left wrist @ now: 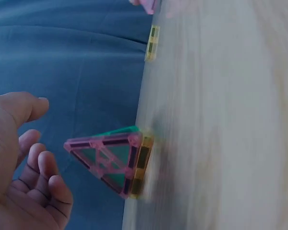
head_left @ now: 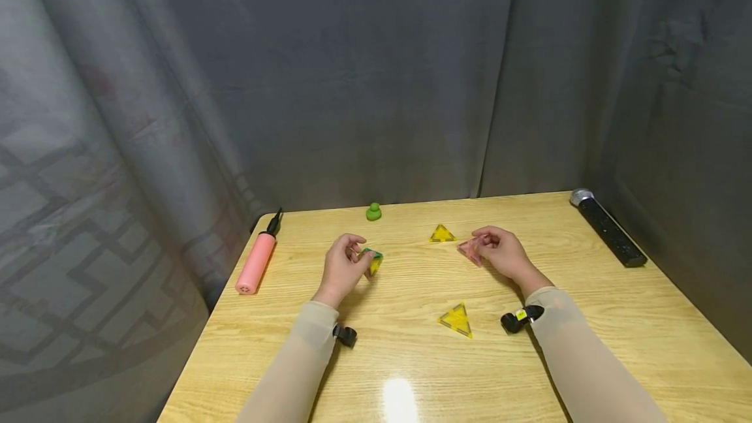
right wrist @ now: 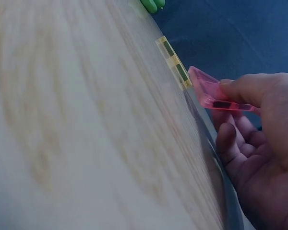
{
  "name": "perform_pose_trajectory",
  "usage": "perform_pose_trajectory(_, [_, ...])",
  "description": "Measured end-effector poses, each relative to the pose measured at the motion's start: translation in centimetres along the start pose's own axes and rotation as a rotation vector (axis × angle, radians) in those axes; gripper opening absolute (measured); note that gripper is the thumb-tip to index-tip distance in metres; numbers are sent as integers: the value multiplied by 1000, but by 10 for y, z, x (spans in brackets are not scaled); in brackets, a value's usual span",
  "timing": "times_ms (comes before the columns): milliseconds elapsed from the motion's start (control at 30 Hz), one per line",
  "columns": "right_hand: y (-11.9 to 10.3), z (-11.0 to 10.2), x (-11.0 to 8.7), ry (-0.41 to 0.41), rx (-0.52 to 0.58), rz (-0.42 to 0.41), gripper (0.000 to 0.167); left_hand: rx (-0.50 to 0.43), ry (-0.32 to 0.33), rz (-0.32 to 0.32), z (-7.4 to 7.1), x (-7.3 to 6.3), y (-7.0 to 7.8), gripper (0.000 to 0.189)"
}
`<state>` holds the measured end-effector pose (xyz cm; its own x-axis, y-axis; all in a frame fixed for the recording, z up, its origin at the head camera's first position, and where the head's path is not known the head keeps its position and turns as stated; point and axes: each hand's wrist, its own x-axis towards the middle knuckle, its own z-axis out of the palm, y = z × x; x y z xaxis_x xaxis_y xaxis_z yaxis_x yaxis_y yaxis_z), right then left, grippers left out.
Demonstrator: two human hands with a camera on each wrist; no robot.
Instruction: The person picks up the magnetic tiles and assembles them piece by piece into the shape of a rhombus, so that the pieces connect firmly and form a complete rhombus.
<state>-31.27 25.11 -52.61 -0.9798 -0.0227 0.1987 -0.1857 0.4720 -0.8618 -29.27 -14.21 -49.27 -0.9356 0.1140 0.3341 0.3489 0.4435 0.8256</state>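
Translucent triangular magnetic tiles, pink, green and yellow, stand joined in a small pyramid on the table. My left hand is beside it; the left wrist view shows a gap between the loosely bent fingers and the tiles, with nothing held. Between thumb and fingers my right hand pinches a pink triangular tile, tilted just above the tabletop. One yellow triangular tile lies close to the left of that pink tile. Another yellow tile lies flat nearer the body, between the forearms.
At the wooden table's left edge lies a pink hand pump with a black nozzle. A small green duck-like figure sits at the back edge. Along the right edge rests a black microphone. Grey curtains hang behind and beside the table.
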Motion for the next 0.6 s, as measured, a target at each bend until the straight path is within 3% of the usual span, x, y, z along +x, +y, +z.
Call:
perform_pose_trajectory(133, [-3,-1,0,87,19,58,34,-32,-35,46,4,-1,8,25])
perform_pose_trajectory(300, [-1,-2,1,182,78,103,31,18,-75,132,12,-2,19,21])
perform_pose_trajectory(600, [4,-5,4,351,222,93,24,119,-267,219,32,-13,44,25])
